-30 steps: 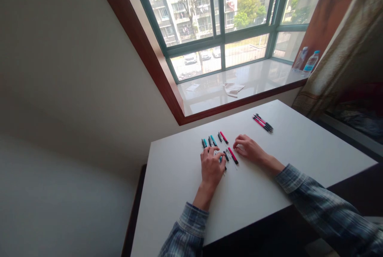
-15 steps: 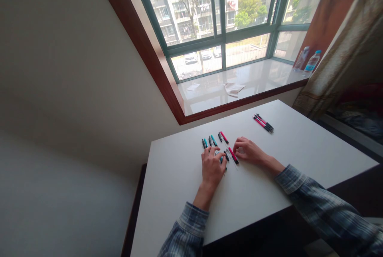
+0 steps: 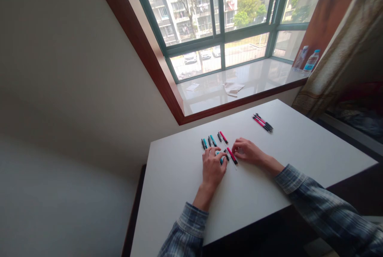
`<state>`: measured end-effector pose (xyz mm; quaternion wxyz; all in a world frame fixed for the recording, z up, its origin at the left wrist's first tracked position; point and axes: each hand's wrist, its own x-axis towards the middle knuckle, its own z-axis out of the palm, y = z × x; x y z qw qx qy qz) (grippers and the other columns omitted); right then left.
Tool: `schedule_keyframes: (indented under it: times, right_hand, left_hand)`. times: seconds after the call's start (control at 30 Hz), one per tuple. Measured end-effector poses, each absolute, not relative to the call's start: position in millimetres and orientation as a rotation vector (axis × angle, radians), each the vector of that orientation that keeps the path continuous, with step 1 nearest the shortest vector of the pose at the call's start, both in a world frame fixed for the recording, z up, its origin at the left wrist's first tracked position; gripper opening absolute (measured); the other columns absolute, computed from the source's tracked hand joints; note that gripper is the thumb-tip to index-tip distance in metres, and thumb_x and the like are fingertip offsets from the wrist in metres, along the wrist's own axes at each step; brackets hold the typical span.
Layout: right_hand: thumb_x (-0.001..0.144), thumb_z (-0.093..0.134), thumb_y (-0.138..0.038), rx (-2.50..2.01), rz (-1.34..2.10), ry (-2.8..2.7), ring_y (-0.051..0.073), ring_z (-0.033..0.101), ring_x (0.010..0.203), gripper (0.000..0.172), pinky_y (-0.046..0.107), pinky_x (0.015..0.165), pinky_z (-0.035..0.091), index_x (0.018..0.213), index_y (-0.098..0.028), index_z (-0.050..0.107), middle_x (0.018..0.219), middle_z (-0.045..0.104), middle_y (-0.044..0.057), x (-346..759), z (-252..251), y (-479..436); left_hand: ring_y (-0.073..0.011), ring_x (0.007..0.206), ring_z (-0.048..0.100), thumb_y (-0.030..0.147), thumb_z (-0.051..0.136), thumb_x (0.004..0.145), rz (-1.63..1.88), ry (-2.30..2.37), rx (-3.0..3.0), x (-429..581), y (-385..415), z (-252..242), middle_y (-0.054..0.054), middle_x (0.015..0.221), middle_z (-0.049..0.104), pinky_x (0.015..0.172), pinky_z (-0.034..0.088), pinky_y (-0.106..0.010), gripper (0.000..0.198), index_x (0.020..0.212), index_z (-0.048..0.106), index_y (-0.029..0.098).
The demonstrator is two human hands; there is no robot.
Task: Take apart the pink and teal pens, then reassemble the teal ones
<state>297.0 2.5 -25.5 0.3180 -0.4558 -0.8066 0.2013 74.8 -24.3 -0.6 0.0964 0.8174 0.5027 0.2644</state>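
Note:
Several slim pens with black, teal or pink barrels lie side by side in a loose row [image 3: 213,141] on the white table [image 3: 179,197]. My left hand [image 3: 213,165] rests curled over the row's near end, its fingertips by a teal pen [image 3: 222,159] that is partly hidden. My right hand [image 3: 247,150] lies flat-fingered just right of a pink-and-black pen [image 3: 232,155], its fingertips almost at the barrel. A small bundle of pink and black pens [image 3: 262,123] lies farther off toward the table's far right corner, beyond both hands.
Behind the table runs a white window sill with a dark wood edge [image 3: 239,99], holding a crumpled cloth [image 3: 232,89] and a plastic bottle [image 3: 311,62]. A patterned curtain [image 3: 335,49] hangs at the right, and a wall stands at the left.
My right hand has crept slightly left, closer to the pink-and-black pen. My left hand has barely shifted. The view has tilted a little.

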Motion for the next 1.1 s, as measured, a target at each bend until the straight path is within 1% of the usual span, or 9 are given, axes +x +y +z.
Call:
schedule_keyframes:
  times: [0.27, 0.4, 0.5, 0.63, 0.77, 0.87, 0.93, 1.0, 1.1]
  right_hand:
    - [0.086, 0.066, -0.010, -1.193, 0.547, -2.112, 0.019, 0.060, 0.080, 0.013, 0.030, 0.075, 0.048, 0.084, -0.021, 0.073, 0.084, 0.067, 0.004, 297.6, -27.3, 3.4]
    - [0.085, 0.063, -0.009, -1.234, 0.546, -2.038, 0.019, 0.062, 0.082, 0.017, 0.030, 0.076, 0.048, 0.089, -0.022, 0.074, 0.088, 0.068, 0.004, 304.3, -30.0, 7.6]
    - [0.085, 0.061, -0.012, -1.320, 0.441, -1.927, 0.020, 0.063, 0.083, 0.018, 0.033, 0.080, 0.049, 0.093, -0.022, 0.074, 0.091, 0.069, 0.004, 320.7, -32.7, 14.8]
    - [0.089, 0.058, -0.021, -1.551, 0.179, -1.674, 0.025, 0.062, 0.084, 0.017, 0.038, 0.084, 0.048, 0.096, -0.021, 0.074, 0.091, 0.069, 0.007, 357.3, -38.8, 24.5]
    - [0.090, 0.054, -0.023, -1.789, -0.061, -1.487, 0.030, 0.059, 0.096, 0.028, 0.042, 0.093, 0.045, 0.109, -0.019, 0.074, 0.104, 0.071, 0.012, 389.5, -51.8, 29.6]
    - [0.088, 0.054, -0.022, -1.878, -0.108, -1.543, 0.031, 0.058, 0.102, 0.035, 0.044, 0.098, 0.043, 0.116, -0.016, 0.074, 0.113, 0.072, 0.014, 398.5, -62.5, 31.1]
    - [0.087, 0.054, -0.021, -1.907, -0.110, -1.564, 0.031, 0.057, 0.104, 0.038, 0.045, 0.098, 0.043, 0.119, -0.016, 0.073, 0.116, 0.072, 0.015, 398.0, -67.6, 31.4]
    - [0.087, 0.055, -0.021, -1.929, -0.095, -1.553, 0.032, 0.056, 0.105, 0.038, 0.044, 0.096, 0.043, 0.120, -0.018, 0.074, 0.114, 0.074, 0.013, 395.4, -70.5, 31.5]
    - [0.087, 0.056, -0.023, -1.929, -0.056, -1.560, 0.032, 0.056, 0.103, 0.035, 0.044, 0.093, 0.044, 0.116, -0.021, 0.075, 0.110, 0.075, 0.012, 393.2, -72.2, 31.8]
  left_hand:
    - [-0.0286, 0.123, 0.053, 0.020, 0.067, 0.092, 0.795, 1.473, 2.424, 73.6, -24.6, -0.2, -0.005, 0.121, 0.068, 0.108, 0.043, -0.050, 0.016, 0.101, 0.078, 0.028]
    - [-0.0281, 0.122, 0.053, 0.019, 0.066, 0.093, 0.809, 1.469, 2.413, 72.3, -25.6, 2.0, -0.005, 0.121, 0.067, 0.109, 0.042, -0.049, 0.017, 0.102, 0.078, 0.029]
    - [-0.0277, 0.122, 0.053, 0.019, 0.065, 0.094, 0.840, 1.463, 2.403, 70.5, -26.5, 3.8, -0.005, 0.120, 0.067, 0.108, 0.043, -0.049, 0.017, 0.102, 0.077, 0.029]
    - [-0.0275, 0.121, 0.054, 0.018, 0.065, 0.093, 0.883, 1.470, 2.397, 66.6, -27.8, 4.1, -0.005, 0.119, 0.068, 0.107, 0.043, -0.048, 0.017, 0.100, 0.077, 0.029]
    - [-0.0271, 0.119, 0.055, 0.018, 0.065, 0.093, 0.915, 1.474, 2.391, 63.2, -29.0, 3.3, -0.005, 0.116, 0.068, 0.105, 0.044, -0.047, 0.015, 0.097, 0.076, 0.028]
    - [-0.0266, 0.118, 0.055, 0.018, 0.066, 0.093, 0.945, 1.477, 2.385, 62.1, -29.4, 3.7, -0.005, 0.116, 0.068, 0.104, 0.044, -0.046, 0.014, 0.097, 0.076, 0.028]
    - [-0.0264, 0.118, 0.055, 0.018, 0.066, 0.093, 0.959, 1.479, 2.382, 61.6, -29.5, 4.3, -0.005, 0.115, 0.068, 0.104, 0.045, -0.046, 0.014, 0.096, 0.076, 0.028]
    - [-0.0265, 0.118, 0.056, 0.018, 0.066, 0.093, 0.964, 1.487, 2.377, 60.9, -29.3, 4.8, -0.005, 0.115, 0.068, 0.104, 0.045, -0.046, 0.015, 0.096, 0.076, 0.028]
    - [-0.0266, 0.118, 0.056, 0.018, 0.065, 0.093, 0.967, 1.508, 2.356, 59.4, -29.1, 4.9, -0.005, 0.116, 0.068, 0.103, 0.046, -0.046, 0.015, 0.097, 0.076, 0.028]
